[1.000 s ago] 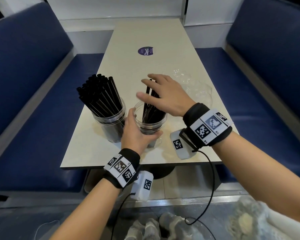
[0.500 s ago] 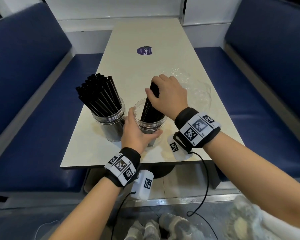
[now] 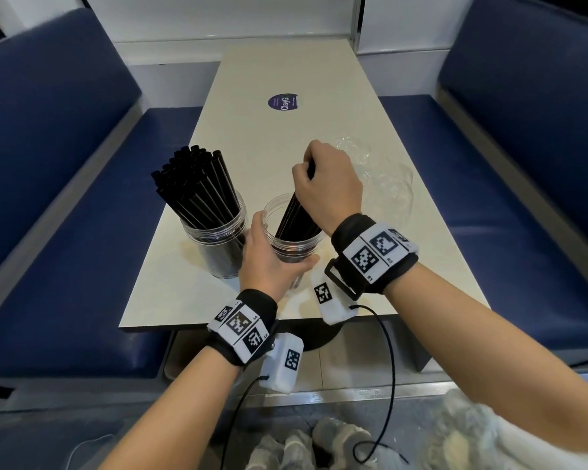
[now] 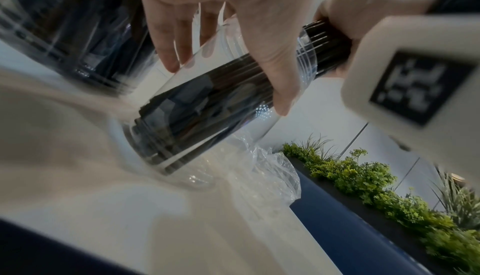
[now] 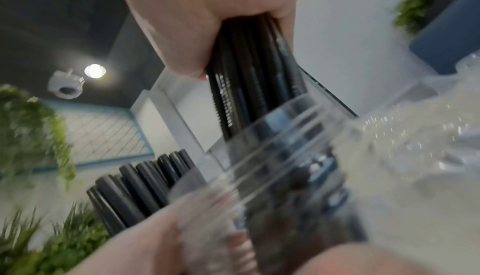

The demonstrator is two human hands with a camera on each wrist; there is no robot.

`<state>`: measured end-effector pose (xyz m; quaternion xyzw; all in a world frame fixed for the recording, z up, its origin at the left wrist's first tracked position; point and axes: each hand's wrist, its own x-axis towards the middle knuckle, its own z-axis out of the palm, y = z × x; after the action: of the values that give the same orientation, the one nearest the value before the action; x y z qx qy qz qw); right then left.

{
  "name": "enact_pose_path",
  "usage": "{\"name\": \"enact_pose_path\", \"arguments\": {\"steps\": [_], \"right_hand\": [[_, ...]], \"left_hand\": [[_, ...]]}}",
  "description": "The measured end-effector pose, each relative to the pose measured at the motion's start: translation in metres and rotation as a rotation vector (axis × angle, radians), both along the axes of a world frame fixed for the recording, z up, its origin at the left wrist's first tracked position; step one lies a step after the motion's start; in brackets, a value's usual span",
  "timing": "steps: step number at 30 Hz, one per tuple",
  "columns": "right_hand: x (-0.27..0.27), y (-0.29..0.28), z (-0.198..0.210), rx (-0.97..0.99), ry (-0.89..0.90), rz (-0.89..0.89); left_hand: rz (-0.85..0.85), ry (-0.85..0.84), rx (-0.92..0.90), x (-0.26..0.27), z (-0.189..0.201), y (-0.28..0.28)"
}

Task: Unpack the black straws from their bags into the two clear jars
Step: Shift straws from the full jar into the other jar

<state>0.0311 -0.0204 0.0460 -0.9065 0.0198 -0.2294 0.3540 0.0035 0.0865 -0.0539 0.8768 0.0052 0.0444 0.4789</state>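
Firmly, right grip (image 3: pixel 326 184) around straws (image 3: pixel 294 218).

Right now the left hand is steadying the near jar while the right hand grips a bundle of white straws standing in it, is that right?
Not quite: the straws are black, not white, as the head view shows. The rest holds: the left hand steadies the near jar while the right hand grips the bundle standing in it.
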Motion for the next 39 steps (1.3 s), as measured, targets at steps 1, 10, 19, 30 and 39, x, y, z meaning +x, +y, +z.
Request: {"name": "enact_pose_path", "arguments": {"steps": [1, 10, 19, 30, 39], "right_hand": [[0.0, 0.0, -0.002, -0.045, 0.031, 0.017], [0.005, -0.008, -0.012, -0.292, 0.034, 0.094], [0.006, -0.004, -0.01, -0.159, 0.028, 0.011], [0.003, -0.008, -0.008, -0.345, 0.058, 0.11], [0.002, 0.0, -0.008, -0.252, 0.077, -0.001]], "left_hand": [[0.0, 0.005, 0.0, 0.0, 0.0, 0.0], [0.012, 0.007, 0.018, 0.0, 0.001, -0.001], [0.006, -0.005, 0.032, -0.001, 0.002, -0.002], [0.012, 0.005, 0.024, -0.002, 0.001, -0.002], [0.01, 0.014, 0.029, -0.002, 0.003, -0.001]]}}
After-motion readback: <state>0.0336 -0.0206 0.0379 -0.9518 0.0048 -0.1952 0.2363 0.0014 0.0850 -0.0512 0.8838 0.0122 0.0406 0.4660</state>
